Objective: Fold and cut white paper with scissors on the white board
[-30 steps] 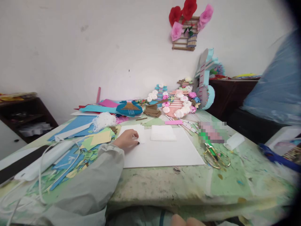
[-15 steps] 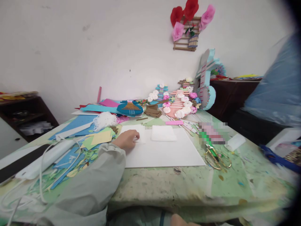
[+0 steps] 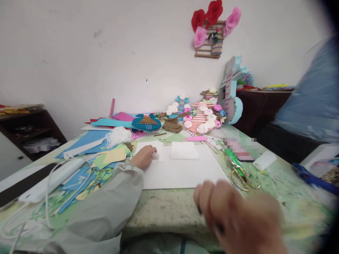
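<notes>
My left hand (image 3: 144,157) rests on the left part of a white board (image 3: 182,174), its fingers bent down on thin white paper (image 3: 159,145) there. To the right of it on the board lies a folded white sheet stack (image 3: 184,150). Close to the camera, above the table's front edge, my right hand (image 3: 235,215) is raised and blurred, with fingers curled inward. Whatever may be inside that curl is hidden. Beyond the right hand lie gold-handled scissors (image 3: 245,178), next to a phone-like flat thing (image 3: 239,150), partly pixelated.
Paper scraps (image 3: 103,173), white yarn (image 3: 119,137) and a white power strip (image 3: 50,180) with its cable crowd the left. Decorated craft pieces (image 3: 202,118) stand along the wall. A pink strip (image 3: 196,138) and a white roll (image 3: 265,160) lie right of centre.
My right hand has risen from below the table's edge into the lower right of the view. My left hand stays on the paper, shifted very slightly.
</notes>
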Available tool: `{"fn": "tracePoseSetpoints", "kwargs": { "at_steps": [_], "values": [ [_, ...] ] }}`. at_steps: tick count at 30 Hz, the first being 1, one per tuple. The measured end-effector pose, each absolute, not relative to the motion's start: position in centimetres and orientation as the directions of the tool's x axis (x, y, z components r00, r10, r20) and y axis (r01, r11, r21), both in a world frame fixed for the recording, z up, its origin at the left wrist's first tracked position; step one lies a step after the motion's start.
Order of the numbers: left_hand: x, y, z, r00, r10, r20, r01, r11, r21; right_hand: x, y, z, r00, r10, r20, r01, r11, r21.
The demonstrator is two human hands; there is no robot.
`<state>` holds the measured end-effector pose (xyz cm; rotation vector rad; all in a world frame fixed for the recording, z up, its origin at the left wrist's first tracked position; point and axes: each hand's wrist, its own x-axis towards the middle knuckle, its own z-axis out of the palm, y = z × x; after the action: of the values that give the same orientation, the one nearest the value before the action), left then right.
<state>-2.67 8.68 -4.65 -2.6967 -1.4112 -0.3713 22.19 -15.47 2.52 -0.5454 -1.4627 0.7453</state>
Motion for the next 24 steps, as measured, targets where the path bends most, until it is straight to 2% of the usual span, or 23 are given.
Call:
{"fn": "tracePoseSetpoints", "kwargs": {
  "at_steps": [1, 4, 7, 10, 12, 14, 17, 20, 24],
  "values": [
    [-2.6, 8.7, -4.7, 0.514, 0.813, 0.274, 0.839, -0.543, 0.038, 21.9, -13.7, 3.0, 0.05, 0.747, 0.663, -0.099, 0.664, -0.741],
    [-1.9, 8.3, -4.5, 0.406, 0.8, 0.442, 0.879, -0.474, 0.051, 22.6, -7.9, 2.8, 0.053, 0.762, 0.646, 0.106, 0.639, -0.762],
    [-0.2, 7.1, -4.2, 0.346, 0.655, 0.671, 0.858, -0.51, 0.056, 23.9, -3.2, 0.8, -0.011, 0.811, 0.585, 0.214, 0.574, -0.791],
    [2.5, 5.4, -4.1, 0.393, 0.482, 0.783, 0.799, -0.601, -0.032, 24.1, -0.5, -1.9, -0.198, 0.826, 0.528, 0.335, 0.563, -0.755],
    [4.3, 4.3, -4.3, 0.458, 0.42, 0.783, 0.747, -0.66, -0.083, 23.7, 0.4, -3.4, -0.328, 0.807, 0.491, 0.361, 0.587, -0.725],
    [5.8, 3.5, -4.7, 0.525, 0.399, 0.752, 0.692, -0.714, -0.105, 23.5, 1.0, -4.4, -0.366, 0.799, 0.477, 0.4, 0.598, -0.695],
    [6.7, 3.2, -5.3, 0.635, 0.423, 0.647, 0.624, -0.774, -0.106, 24.4, 1.7, -4.9, -0.267, 0.82, 0.507, 0.515, 0.566, -0.644],
    [6.2, 3.8, -5.7, 0.669, 0.498, 0.552, 0.618, -0.785, -0.04, 26.5, 2.5, -5.0, -0.195, 0.84, 0.507, 0.59, 0.513, -0.623],
    [5.3, 4.7, -5.6, 0.647, 0.538, 0.54, 0.62, -0.784, 0.037, 28.7, 3.5, -5.3, -0.201, 0.864, 0.462, 0.593, 0.482, -0.645]
  ]
}}
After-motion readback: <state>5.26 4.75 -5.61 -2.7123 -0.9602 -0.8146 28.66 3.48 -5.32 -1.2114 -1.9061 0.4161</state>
